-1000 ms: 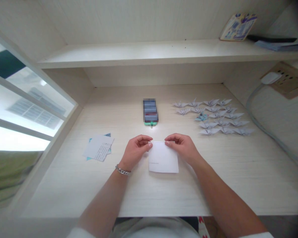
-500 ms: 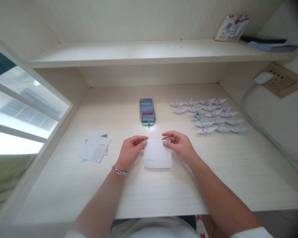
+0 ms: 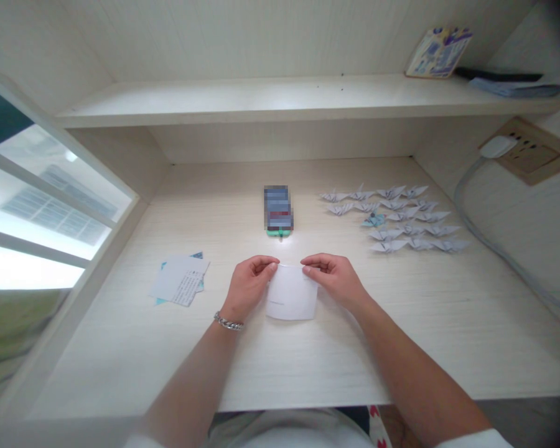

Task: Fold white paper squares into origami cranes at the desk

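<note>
A white sheet of paper (image 3: 291,297) lies on the pale wooden desk (image 3: 280,354), its far edge lifted and bowed. My left hand (image 3: 249,285), with a metal bracelet at the wrist, pinches the far left corner of the sheet. My right hand (image 3: 334,279) pinches the far right corner. Both hands are closed on the paper's top edge, fingertips close together.
A phone (image 3: 278,211) lies just beyond the hands. Several folded paper cranes (image 3: 396,218) are laid in rows at the right. A small stack of paper sheets (image 3: 180,287) lies at the left. A shelf (image 3: 261,99) runs above; a wall socket with plug (image 3: 499,148) and cable is on the right wall.
My hands have drawn closer together along the top edge, and the sheet now looks narrower and bowed. The view shifted slightly.
</note>
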{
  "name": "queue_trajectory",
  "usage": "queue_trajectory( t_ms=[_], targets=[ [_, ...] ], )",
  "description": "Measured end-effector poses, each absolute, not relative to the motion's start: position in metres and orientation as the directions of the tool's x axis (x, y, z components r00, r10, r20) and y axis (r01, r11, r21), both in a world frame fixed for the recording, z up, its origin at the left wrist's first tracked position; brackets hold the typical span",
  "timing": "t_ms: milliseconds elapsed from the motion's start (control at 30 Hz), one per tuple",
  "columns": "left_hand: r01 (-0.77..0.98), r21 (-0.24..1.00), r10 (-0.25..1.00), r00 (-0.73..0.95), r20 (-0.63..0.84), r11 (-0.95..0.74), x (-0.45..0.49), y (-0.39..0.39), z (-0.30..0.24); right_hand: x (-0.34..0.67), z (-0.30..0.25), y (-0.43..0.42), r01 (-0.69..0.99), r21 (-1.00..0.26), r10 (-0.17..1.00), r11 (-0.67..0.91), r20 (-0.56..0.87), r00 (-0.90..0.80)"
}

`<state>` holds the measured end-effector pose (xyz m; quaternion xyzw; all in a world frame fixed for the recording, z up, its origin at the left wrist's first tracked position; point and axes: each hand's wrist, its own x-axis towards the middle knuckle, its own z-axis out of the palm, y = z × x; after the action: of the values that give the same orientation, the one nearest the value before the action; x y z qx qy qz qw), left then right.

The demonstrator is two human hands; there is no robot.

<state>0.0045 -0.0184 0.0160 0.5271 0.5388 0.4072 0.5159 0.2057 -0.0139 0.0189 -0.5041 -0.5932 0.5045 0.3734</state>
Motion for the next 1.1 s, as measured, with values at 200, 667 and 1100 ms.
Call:
queue_trajectory(
  t_ms=[200, 667, 1100],
  targets=[
    [0.232, 0.969, 0.982, 0.146, -0.123, 0.087, 0.006, -0.020, 0.015, 0.200, 0.025, -0.019, 0.396, -0.906, 0.948, 0.147, 0.014, -0.319],
    [0.426, 0.904, 0.959, 0.265, -0.098, -0.025, 0.009, -0.025, 0.025, 0.196, 0.022, -0.020, 0.493, -0.854, 0.928, 0.165, -0.034, -0.371],
    [0.406, 0.913, 0.978, 0.169, -0.118, 0.040, 0.009, -0.023, 0.020, 0.200, 0.019, -0.019, 0.359, -0.932, 0.923, 0.058, -0.087, -0.375]
  ],
)
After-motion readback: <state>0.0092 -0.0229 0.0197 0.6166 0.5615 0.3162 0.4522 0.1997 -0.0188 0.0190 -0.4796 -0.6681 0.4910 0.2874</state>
